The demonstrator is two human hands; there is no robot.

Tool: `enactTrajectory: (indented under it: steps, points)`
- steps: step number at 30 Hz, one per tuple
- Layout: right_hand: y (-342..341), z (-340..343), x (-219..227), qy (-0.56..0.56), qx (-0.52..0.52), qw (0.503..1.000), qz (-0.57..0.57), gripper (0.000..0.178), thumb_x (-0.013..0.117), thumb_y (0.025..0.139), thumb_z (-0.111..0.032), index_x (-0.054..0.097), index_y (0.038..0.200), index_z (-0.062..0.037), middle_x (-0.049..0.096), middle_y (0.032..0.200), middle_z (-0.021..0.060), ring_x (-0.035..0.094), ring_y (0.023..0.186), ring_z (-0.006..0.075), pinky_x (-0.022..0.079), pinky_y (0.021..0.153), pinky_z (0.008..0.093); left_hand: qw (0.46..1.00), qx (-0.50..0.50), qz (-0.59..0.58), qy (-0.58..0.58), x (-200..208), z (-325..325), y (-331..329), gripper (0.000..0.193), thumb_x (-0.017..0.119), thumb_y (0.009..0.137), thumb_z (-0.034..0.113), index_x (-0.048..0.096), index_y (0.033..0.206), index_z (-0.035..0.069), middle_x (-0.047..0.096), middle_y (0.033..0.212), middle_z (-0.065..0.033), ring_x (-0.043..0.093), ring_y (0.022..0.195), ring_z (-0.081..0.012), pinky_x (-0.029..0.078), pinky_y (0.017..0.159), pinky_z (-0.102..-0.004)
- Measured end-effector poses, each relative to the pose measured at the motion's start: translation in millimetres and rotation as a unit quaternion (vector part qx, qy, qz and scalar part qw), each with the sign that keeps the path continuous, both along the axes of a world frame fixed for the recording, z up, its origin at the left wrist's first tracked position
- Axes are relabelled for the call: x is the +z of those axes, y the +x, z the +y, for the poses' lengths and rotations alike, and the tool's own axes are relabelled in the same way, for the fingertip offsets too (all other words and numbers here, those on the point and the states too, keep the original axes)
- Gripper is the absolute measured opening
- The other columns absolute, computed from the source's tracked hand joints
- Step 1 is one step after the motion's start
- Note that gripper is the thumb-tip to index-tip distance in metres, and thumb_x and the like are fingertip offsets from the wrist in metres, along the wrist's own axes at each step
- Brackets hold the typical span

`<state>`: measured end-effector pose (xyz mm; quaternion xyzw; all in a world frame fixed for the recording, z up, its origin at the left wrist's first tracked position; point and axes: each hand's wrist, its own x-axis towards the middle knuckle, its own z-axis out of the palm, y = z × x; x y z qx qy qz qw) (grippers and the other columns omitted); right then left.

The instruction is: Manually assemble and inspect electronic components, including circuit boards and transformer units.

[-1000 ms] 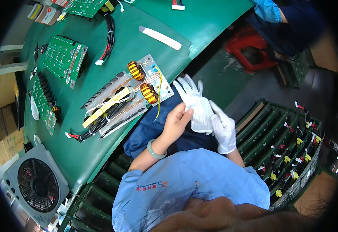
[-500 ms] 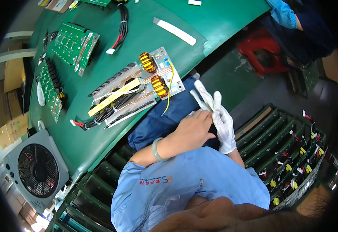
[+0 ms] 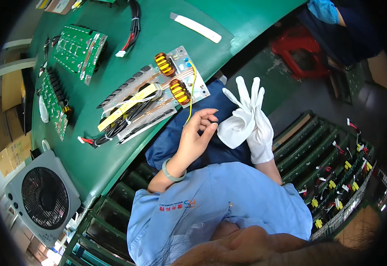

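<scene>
My left hand (image 3: 195,135) is bare, with a pale green bangle (image 3: 172,172) at the wrist. Its fingers are loosely curled, thumb apart from them, and nothing shows in them. Facing it, my right hand (image 3: 260,135) wears a white glove and holds a second, loose white glove (image 3: 234,132), whose wide end hangs toward the left hand. Where the two gloves overlap, I cannot tell every finger apart. Beyond my left hand lies a circuit board (image 3: 198,91) with two yellow-and-black coils, bundled cables and a yellow strip; its yellow wire hangs over the table edge.
The green table (image 3: 149,40) also bears green circuit boards (image 3: 79,51), a cable bundle (image 3: 133,31) and a white-handled cutter knife (image 3: 198,27). A grey fan (image 3: 45,195) stands at left. Right are a slatted green rack (image 3: 308,146), wired connectors, a red stool (image 3: 295,48) and another person's blue sleeve (image 3: 322,12).
My left hand has drawn back left from the gloved right hand, and its fingers have lifted. The loose glove has swung out, its wide end now hanging between both hands.
</scene>
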<state>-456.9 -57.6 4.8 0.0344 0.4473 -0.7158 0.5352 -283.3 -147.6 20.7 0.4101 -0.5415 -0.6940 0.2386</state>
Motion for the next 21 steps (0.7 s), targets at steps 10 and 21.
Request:
enactTrajectory:
  steps: [10, 21]
  points:
    - [-2.8, 7.0, -18.0, 0.082, 0.073, 0.948, 0.3, 0.042, 0.039, 0.106, -0.021, 0.049, 0.132, 0.0119, 0.061, 0.123, 0.0169, 0.061, 0.107, 0.0201, 0.048, 0.092, 0.0286, 0.987, -0.043, 0.105, 0.11, -41.1, 24.0, -4.6, 0.04, 0.054, 0.094, -0.002, 0.048, 0.133, 0.003, 0.059, 0.122, -0.0076, 0.06, 0.1, -0.0134, 0.05, 0.08, -0.0252]
    - [-43.6, 31.8, -13.1, 0.175, 0.036, 0.914, 0.364, 0.039, 0.055, 0.099, -0.019, 0.052, 0.134, -0.0004, 0.063, 0.113, 0.0068, 0.058, 0.089, 0.0077, 0.047, 0.076, 0.0222, 0.994, -0.066, -0.029, -0.076, -17.6, 15.3, -46.5, 0.007, 0.067, 0.085, 0.003, 0.061, 0.084, -0.002, 0.058, 0.077, -0.0051, 0.055, 0.067, -0.01, 0.043, 0.057, -0.0259]
